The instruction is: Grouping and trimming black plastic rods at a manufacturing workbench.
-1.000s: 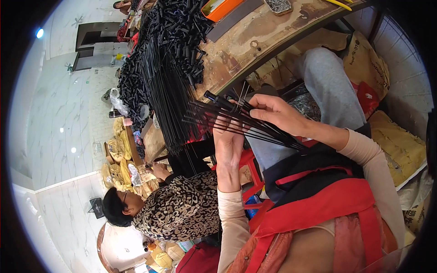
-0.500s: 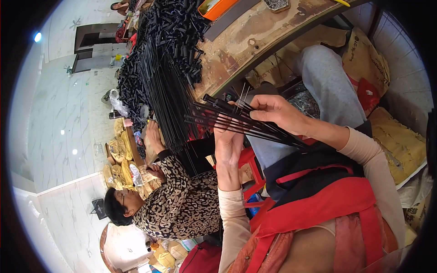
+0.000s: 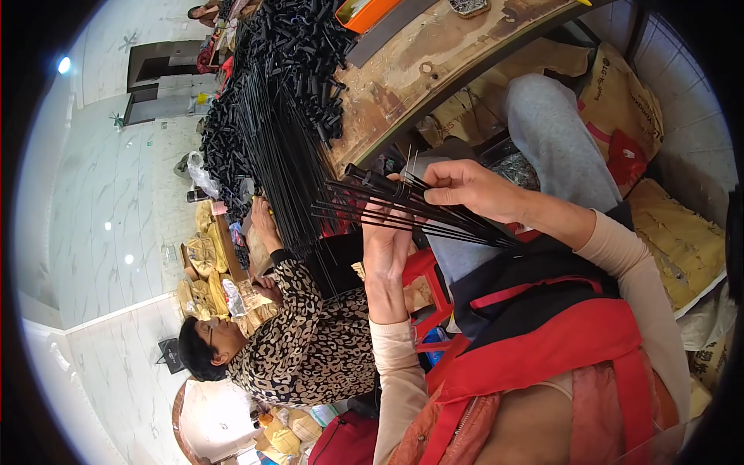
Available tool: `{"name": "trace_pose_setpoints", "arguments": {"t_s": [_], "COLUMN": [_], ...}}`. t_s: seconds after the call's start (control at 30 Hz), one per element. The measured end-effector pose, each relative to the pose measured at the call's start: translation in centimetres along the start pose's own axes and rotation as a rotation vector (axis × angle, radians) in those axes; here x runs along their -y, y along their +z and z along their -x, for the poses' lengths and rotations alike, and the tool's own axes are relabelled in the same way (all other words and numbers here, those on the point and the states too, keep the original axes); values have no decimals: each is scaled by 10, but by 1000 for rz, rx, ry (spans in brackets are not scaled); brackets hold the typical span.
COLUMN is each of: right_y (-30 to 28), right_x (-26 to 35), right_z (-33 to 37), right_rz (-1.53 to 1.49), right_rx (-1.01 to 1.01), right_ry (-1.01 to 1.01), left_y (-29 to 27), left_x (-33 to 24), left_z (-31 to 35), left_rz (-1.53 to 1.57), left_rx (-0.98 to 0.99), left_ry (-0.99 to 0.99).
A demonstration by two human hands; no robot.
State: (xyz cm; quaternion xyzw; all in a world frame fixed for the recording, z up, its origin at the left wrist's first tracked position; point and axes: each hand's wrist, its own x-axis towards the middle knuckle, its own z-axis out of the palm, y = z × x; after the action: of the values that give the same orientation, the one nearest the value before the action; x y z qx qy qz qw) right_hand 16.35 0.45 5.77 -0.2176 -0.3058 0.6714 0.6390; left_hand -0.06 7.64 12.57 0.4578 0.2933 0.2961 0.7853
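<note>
A fan of thin black rods (image 3: 465, 226) lies across my left hand (image 3: 385, 244), whose fingers are wrapped round it from below. Along with them, a thicker black tube (image 3: 370, 177) points toward the workbench. My right hand (image 3: 474, 191) pinches thumb and fingers together at the upper edge of the bundle, on what looks like a thin black rod; the exact grip is partly hidden. Two fine silvery wires (image 3: 411, 161) stick up beside its fingertips. The lower ends of the rods reach over my dark and red apron (image 3: 535, 341).
On the wooden workbench (image 3: 434, 70) lie a large heap of short black tubes (image 3: 298, 46) and a long sheaf of black rods (image 3: 283, 155). An orange box (image 3: 358, 14) sits at its far side. A co-worker in a patterned top (image 3: 310, 341) is at the left. Yellow sacks (image 3: 659, 240) stand at right.
Both hands stay close together at the bundle, with only slight shifts. The rods have spread a little differently, and the co-worker's hand and head have moved slightly.
</note>
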Motion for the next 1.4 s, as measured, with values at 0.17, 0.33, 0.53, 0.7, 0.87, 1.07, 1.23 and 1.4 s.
{"name": "trace_pose_setpoints", "arguments": {"t_s": [0.17,0.33,0.53,0.7,0.87,1.07,1.23,1.4], "right_y": [-6,5,18,42,46,25,15,29], "right_x": [0,-12,-2,-12,-10,-17,-13,-20], "right_z": [-1,0,2,7,8,2,-4,2], "right_rz": [-130,-197,-106,7,-68,-162,-308,-163], "right_rx": [60,-122,-349,-375,-322,-273,-193,-336], "right_ry": [99,-116,-189,-284,-315,-233,-123,-271], "left_y": [-8,-18,35,52,38,35,28,49], "left_x": [-3,30,20,2,6,14,14,-3], "left_z": [-2,-25,-6,4,9,4,2,4], "left_rz": [-38,316,48,-324,-284,-281,-424,-596], "left_rx": [10,9,-160,-253,-229,-198,-215,-178], "left_ry": [-91,-45,209,345,356,351,364,236]}}
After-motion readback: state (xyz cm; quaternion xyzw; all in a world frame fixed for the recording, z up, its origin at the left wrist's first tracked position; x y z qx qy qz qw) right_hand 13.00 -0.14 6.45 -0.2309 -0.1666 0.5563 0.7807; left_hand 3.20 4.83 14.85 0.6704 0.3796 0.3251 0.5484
